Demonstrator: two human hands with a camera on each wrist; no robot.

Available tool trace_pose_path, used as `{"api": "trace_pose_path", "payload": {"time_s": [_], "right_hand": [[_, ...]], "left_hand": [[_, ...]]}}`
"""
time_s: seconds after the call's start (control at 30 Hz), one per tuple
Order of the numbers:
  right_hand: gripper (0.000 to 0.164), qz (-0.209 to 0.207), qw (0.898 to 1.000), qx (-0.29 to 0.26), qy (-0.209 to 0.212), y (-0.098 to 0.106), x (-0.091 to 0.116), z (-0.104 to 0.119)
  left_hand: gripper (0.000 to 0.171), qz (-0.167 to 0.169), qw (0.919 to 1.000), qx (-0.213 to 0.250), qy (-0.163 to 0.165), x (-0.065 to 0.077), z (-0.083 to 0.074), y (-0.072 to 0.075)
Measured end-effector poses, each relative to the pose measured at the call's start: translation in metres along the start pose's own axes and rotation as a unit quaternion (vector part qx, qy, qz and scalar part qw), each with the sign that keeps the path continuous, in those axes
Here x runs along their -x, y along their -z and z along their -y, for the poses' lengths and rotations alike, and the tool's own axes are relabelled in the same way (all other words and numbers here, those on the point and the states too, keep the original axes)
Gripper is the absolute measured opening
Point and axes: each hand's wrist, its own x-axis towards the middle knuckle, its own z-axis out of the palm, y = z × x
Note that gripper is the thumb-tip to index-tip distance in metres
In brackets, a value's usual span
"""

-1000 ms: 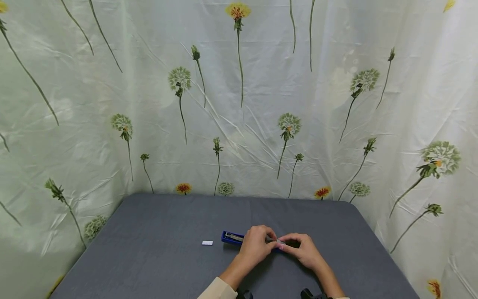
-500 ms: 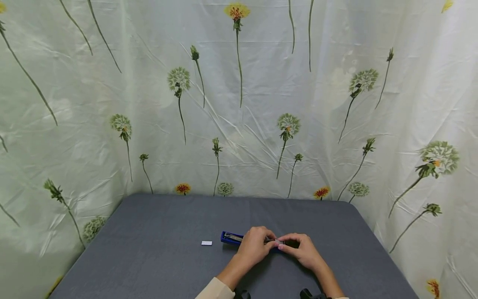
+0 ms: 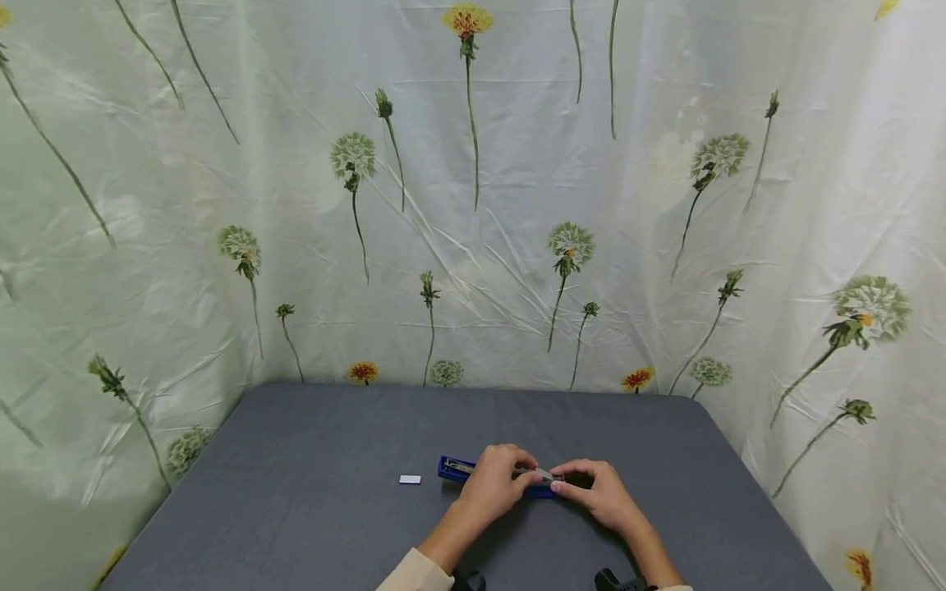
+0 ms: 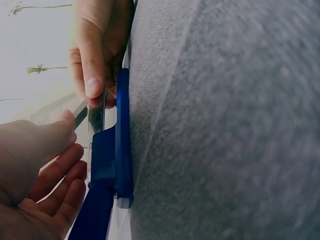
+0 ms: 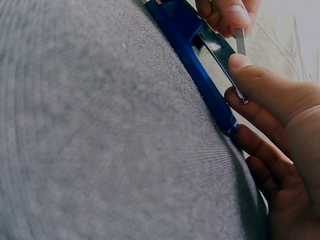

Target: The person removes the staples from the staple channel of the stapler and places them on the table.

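Note:
A blue stapler (image 3: 454, 468) lies on the grey table with its top swung back, its metal magazine (image 5: 220, 50) showing. My left hand (image 3: 491, 483) is over the stapler's middle and pinches a thin grey strip of staples (image 4: 80, 114) between thumb and fingers. The strip slants toward the magazine, its far end close to my right thumb. With thumb and index finger my right hand (image 3: 600, 492) grips the front end of the magazine; its other fingers lie beside the blue base (image 5: 215, 95). In the head view, my left hand covers the stapler's middle.
A small white block (image 3: 410, 479), its kind too small to tell, lies on the table (image 3: 310, 509) left of the stapler. Behind the table hangs a pale curtain (image 3: 502, 271) printed with dandelions. Dark wrist straps (image 3: 617, 581) show at the bottom edge.
My left hand has drawn slightly left, away from my right hand, and more of the grey strip and the blue base shows between them. The right hand has stayed nearly still.

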Motion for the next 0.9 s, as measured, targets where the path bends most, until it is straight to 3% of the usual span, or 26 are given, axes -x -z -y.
{"api": "trace_pose_path", "payload": {"time_s": [0.47, 0.77, 0.9], "right_hand": [[0.022, -0.007, 1.0, 0.015, -0.021, 0.0, -0.001, 0.002], [0.02, -0.013, 1.0, 0.01, -0.003, -0.001, -0.001, 0.001], [0.02, -0.015, 1.0, 0.013, -0.008, -0.002, -0.001, 0.001]], "left_hand": [[0.012, 0.003, 0.9998, 0.019, 0.001, 0.006, 0.006, 0.021], [0.017, -0.033, 0.9987, 0.03, -0.024, 0.018, 0.017, 0.035], [0.015, -0.05, 0.998, 0.033, -0.02, 0.023, 0.021, 0.043]]}}
